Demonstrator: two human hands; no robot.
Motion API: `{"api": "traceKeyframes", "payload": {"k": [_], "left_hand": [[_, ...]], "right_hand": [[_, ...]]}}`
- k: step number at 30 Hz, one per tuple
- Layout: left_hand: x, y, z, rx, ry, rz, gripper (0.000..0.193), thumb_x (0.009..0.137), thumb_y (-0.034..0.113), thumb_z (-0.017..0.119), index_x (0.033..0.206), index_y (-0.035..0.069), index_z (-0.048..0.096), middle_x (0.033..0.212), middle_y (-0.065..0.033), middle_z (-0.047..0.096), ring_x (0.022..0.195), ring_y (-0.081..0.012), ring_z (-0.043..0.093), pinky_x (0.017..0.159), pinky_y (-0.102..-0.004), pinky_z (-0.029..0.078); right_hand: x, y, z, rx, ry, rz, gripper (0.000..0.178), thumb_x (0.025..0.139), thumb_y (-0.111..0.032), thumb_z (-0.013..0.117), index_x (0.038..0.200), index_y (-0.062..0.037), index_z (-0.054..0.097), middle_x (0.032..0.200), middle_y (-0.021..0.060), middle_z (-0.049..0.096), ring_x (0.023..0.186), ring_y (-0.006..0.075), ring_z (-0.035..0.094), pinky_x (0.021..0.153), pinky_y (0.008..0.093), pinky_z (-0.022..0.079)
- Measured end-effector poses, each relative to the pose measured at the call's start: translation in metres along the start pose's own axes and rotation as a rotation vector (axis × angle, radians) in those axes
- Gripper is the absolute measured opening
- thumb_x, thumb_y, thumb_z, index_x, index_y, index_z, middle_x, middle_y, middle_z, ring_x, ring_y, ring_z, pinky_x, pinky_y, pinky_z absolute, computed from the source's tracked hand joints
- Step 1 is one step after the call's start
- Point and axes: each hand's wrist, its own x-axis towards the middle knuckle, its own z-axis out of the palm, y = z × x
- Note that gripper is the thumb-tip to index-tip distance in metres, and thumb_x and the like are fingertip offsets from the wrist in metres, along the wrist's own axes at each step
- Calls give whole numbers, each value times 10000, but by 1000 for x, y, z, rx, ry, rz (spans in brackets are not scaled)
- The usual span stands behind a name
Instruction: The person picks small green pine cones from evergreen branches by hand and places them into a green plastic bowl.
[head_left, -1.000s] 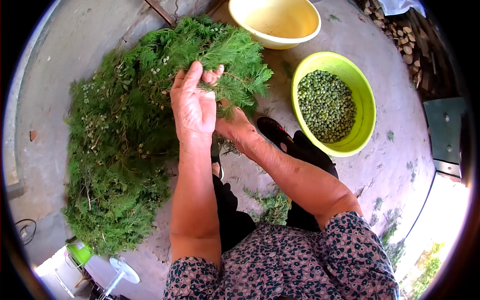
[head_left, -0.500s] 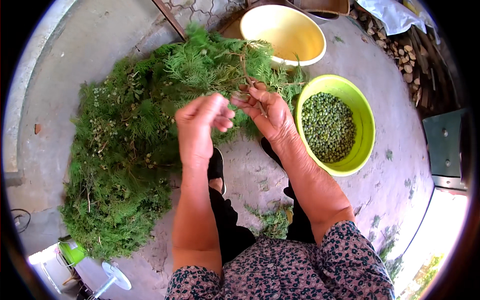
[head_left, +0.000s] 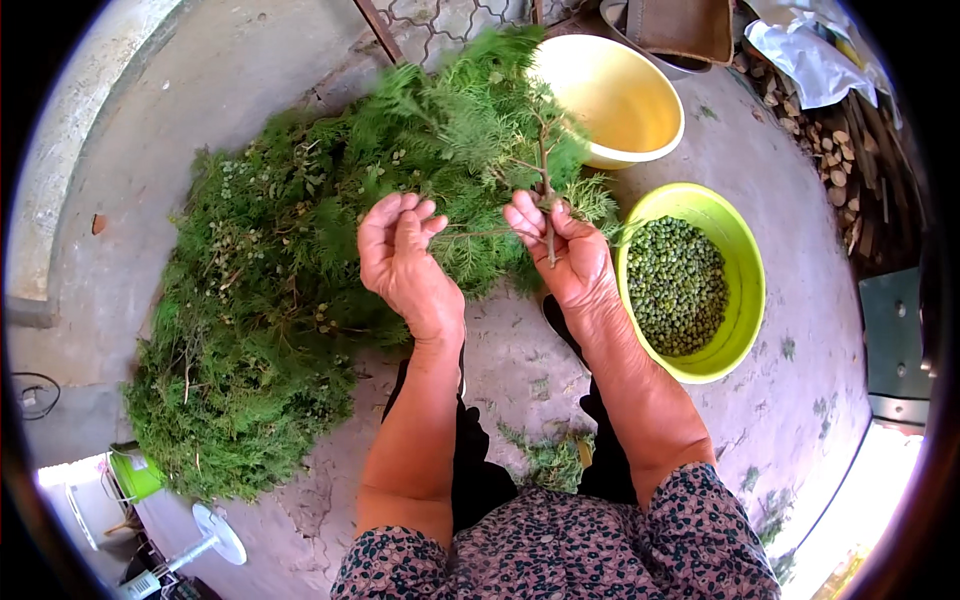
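My right hand (head_left: pixel 570 250) grips the woody stem of an evergreen branch (head_left: pixel 545 165) near its cut end, with green scaly sprays fanning out beyond it. To its left, my left hand (head_left: pixel 410 265) has its fingers curled, thumb over them, at the end of a thin side twig (head_left: pixel 485 234) that runs straight between both hands. What lies inside the left fingers is hidden. Beneath and beyond the hands spreads a large heap of cut evergreen branches (head_left: pixel 250 300) carrying small pale green cones. Right of my right hand stands a lime green basin (head_left: pixel 745 290) holding many small green cones (head_left: pixel 675 285).
A pale yellow basin (head_left: pixel 610 95) stands at the far side, touching the foliage. Stacked firewood (head_left: pixel 835 165) lines the far right, partly under a white plastic sheet (head_left: pixel 815 65). Loose sprigs (head_left: pixel 555 460) lie between my feet. A small green bucket (head_left: pixel 135 473) is at the lower left.
The view has shifted, so surroundings sit slightly lower and further right. The branch in my right hand now stands more upright. My left hand has turned, and the thin twig shows between the hands.
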Motion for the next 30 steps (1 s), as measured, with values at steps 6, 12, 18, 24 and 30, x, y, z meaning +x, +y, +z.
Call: {"api": "traceKeyframes", "payload": {"k": [6,12,18,24,30], "left_hand": [[-18,0,-7,105,-225,186,143,758,-92,451,801,20,528,834,-56,573,669,-87,500,554,-202,402],[5,-18,-7,-61,14,-498,282,846,190,542,1031,-17,490,933,-82,581,934,-187,529,806,-302,418],[22,-15,-9,-244,-189,-465,279,900,231,439,1055,0,419,1037,-156,558,945,-226,551,822,-338,453],[26,0,-4,-395,-175,-498,277,882,277,485,946,10,525,768,-107,564,599,-175,519,618,-315,458],[22,8,-2,-271,-316,-542,233,839,200,550,938,-10,571,704,-76,572,522,-130,470,492,-245,372]], "right_hand": [[3,-1,5,121,103,-31,146,904,-60,341,1021,26,359,1090,256,508,1030,387,502,942,467,387],[7,-2,-1,112,144,-61,155,909,-66,331,1028,29,359,1093,229,514,1035,387,498,928,475,401],[5,6,-5,119,188,19,210,909,-68,335,1079,56,340,1081,229,512,1010,381,510,933,471,400],[2,17,-7,-24,255,103,110,908,-59,339,980,18,370,987,217,544,961,364,542,898,481,425],[8,23,-14,-110,338,117,112,903,-50,354,982,23,386,976,218,537,876,322,579,819,467,487]]}}
